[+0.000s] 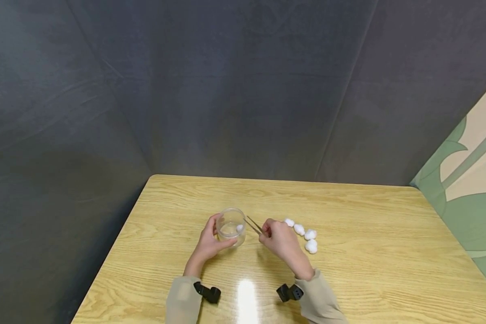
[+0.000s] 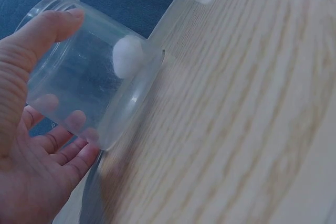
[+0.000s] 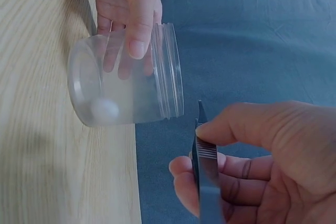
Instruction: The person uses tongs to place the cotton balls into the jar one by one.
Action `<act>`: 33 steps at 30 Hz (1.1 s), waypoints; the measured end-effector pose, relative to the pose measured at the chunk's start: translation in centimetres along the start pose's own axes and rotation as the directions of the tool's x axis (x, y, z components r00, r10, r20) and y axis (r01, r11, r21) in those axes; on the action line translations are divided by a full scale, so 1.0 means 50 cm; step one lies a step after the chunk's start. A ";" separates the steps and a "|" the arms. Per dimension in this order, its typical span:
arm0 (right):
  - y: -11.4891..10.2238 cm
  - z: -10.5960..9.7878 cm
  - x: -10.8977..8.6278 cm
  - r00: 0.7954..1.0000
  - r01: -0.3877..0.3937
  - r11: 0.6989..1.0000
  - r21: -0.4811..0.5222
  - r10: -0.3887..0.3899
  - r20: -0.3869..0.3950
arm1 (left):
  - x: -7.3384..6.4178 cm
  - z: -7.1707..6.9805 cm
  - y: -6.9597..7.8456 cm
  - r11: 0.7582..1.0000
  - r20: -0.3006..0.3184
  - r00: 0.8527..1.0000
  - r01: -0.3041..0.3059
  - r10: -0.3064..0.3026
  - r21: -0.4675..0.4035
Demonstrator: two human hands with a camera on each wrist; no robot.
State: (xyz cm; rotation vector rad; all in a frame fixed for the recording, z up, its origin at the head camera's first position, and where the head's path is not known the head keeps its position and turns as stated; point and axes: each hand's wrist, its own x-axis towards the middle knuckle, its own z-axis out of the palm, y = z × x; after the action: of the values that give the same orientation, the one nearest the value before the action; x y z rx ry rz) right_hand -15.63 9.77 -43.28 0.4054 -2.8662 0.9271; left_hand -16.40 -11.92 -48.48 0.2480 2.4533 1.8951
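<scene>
Dark grey-blue fabric [image 1: 243, 90] is rising behind the wood-grained desk [image 1: 368, 252], while a cloth with green leaf shapes [image 1: 478, 220] is hanging at the far right. Light is glinting off the near part of the desk as a bright white streak [image 1: 246, 301].

We are wearing beige sleeves [image 1: 184, 301], and a small black device [image 1: 207, 292] is sitting at each wrist. Our left hand [image 1: 210, 245] is gripping a clear plastic jar [image 2: 86, 72] on its left side, the thumb pressing the near wall and the other fingers curving round the opposite wall. We are keeping its open mouth facing up; we cannot tell whether its base is touching the desk. One white cotton ball [image 2: 127, 57] is lying inside, low down against the wall on the right.

Our right hand [image 1: 282, 238] is pinching a pair of metal tweezers [image 3: 210, 182] between thumb and fingers. We are pointing their tips toward the jar; the tips are standing slightly apart from each other, near the right side of the rim. Four more cotton balls [image 1: 299, 229] are resting on the desk in a curved row to the right of our right hand, the farthest one lying just beside the knuckles.
</scene>
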 end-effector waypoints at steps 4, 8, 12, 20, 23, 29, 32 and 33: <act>0.003 -0.005 -0.004 1.000 0.011 1.000 -0.017 -0.011 -0.010 | 0.000 -0.001 0.001 1.000 0.001 1.000 0.002 -0.002 0.002; 0.008 -0.008 -0.008 1.000 0.002 0.999 -0.035 -0.002 -0.011 | 0.002 -0.002 -0.001 1.000 0.007 1.000 -0.004 0.004 -0.005; 0.012 -0.011 -0.011 1.000 -0.020 0.999 -0.036 0.020 -0.002 | 0.002 -0.003 -0.001 1.000 0.011 1.000 -0.007 0.007 -0.011; 0.026 -0.016 -0.019 0.999 -0.038 0.999 -0.036 0.038 -0.014 | 0.001 -0.002 -0.001 1.000 0.012 1.000 -0.006 0.006 -0.008; 0.031 -0.018 -0.023 0.999 -0.030 0.999 -0.037 0.029 -0.028 | 0.001 -0.001 -0.001 1.000 0.009 1.000 -0.011 0.011 -0.010; 0.037 -0.029 -0.028 0.999 -0.049 0.998 -0.027 0.048 -0.025 | -0.001 -0.001 0.002 1.000 0.009 1.000 -0.009 0.010 -0.012; 0.042 -0.035 -0.030 0.998 -0.066 0.997 -0.029 0.065 -0.017 | 0.001 -0.002 -0.003 1.000 0.010 1.000 -0.011 0.011 -0.009; 0.045 -0.036 -0.031 0.998 -0.069 0.997 -0.030 0.069 -0.015 | 0.002 -0.002 -0.006 1.000 0.009 1.000 -0.014 0.014 -0.009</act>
State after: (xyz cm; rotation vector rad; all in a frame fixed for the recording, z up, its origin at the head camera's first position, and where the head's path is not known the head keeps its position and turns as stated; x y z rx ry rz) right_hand -14.77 12.90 -43.34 0.2980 -2.8948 0.8925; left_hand -16.52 -12.07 -48.75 0.2742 2.4431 1.9052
